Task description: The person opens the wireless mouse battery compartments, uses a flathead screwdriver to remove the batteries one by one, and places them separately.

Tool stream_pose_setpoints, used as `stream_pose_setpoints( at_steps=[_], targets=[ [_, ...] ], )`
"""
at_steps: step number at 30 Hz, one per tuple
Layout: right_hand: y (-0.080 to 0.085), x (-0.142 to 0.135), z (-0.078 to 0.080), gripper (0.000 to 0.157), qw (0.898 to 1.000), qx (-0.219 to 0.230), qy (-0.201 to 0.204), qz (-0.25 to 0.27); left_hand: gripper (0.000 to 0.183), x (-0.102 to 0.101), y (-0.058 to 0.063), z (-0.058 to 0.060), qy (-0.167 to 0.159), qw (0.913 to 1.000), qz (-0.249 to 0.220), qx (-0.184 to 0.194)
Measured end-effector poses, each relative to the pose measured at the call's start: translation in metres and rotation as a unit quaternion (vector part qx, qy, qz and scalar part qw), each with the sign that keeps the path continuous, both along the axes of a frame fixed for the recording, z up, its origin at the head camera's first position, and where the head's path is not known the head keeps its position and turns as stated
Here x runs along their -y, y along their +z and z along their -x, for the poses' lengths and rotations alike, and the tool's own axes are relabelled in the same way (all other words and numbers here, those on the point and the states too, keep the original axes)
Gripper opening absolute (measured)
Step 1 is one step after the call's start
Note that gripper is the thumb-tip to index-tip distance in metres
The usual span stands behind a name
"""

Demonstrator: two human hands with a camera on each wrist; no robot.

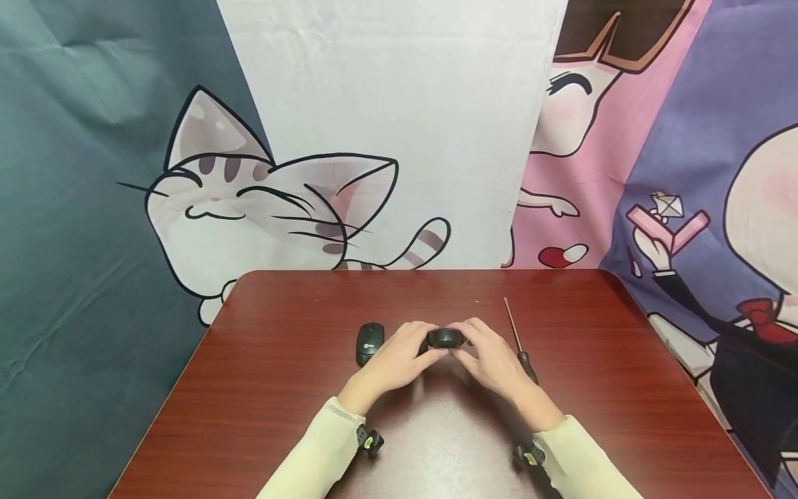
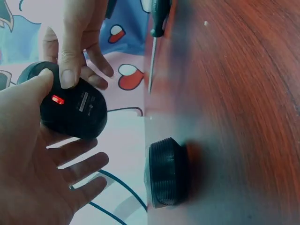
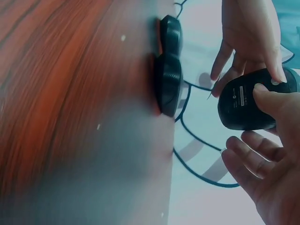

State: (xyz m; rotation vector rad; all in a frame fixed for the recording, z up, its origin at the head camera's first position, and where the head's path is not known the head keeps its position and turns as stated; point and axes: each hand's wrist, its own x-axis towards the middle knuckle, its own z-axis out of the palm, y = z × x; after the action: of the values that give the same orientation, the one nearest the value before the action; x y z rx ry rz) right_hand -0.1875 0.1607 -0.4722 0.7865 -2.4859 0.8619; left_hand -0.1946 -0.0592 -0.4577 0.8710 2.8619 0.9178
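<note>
We're pinching this black mouse (image 1: 445,338) below centre frame, left hand (image 1: 402,357) and right hand (image 1: 494,359) both clamped on.

Cartoon backdrop (image 1: 399,90) — dark-red table (image 1: 249,409)

I log left hand (image 2: 37,164) and right hand (image 2: 77,28) gripping a black mouse (image 2: 77,119), red light (image 2: 57,99) lit, screwdriver (image 2: 159,21) and ribbed black object (image 2: 166,173) on surface (image 2: 243,117).
</note>
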Motion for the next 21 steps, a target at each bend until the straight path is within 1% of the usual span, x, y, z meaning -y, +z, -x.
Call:
stream_pose_setpoints(
  at_steps=[3, 7, 13, 15, 21],
  targets=[
    [0.003, 0.003, -0.003, 0.034, 0.999, 0.014, 0.013, 0.025, 0.049, 0.002, 0.002, -0.002, -0.007, 0.9994, -0.032, 0.009],
    [0.008, 0.007, -0.007, 0.034, 0.997, 0.042, 0.017, 0.056, 0.048, 0.004, 0.004, -0.005, -0.01, 0.996, -0.085, 0.026],
    [0.018, 0.012, -0.015, 0.032, 0.987, 0.114, 0.018, 0.114, 0.047, 0.004, 0.007, -0.014, 0.0, 0.9866, -0.158, 0.041],
    [0.021, 0.013, -0.018, 0.033, 0.984, 0.129, 0.016, 0.124, 0.045, 0.005, 0.009, -0.017, 0.002, 0.9831, -0.178, 0.042],
    [0.028, 0.016, -0.025, 0.037, 0.98, 0.137, 0.015, 0.143, 0.042, 0.005, 0.015, -0.026, 0.007, 0.9728, -0.223, 0.063]
  ],
)
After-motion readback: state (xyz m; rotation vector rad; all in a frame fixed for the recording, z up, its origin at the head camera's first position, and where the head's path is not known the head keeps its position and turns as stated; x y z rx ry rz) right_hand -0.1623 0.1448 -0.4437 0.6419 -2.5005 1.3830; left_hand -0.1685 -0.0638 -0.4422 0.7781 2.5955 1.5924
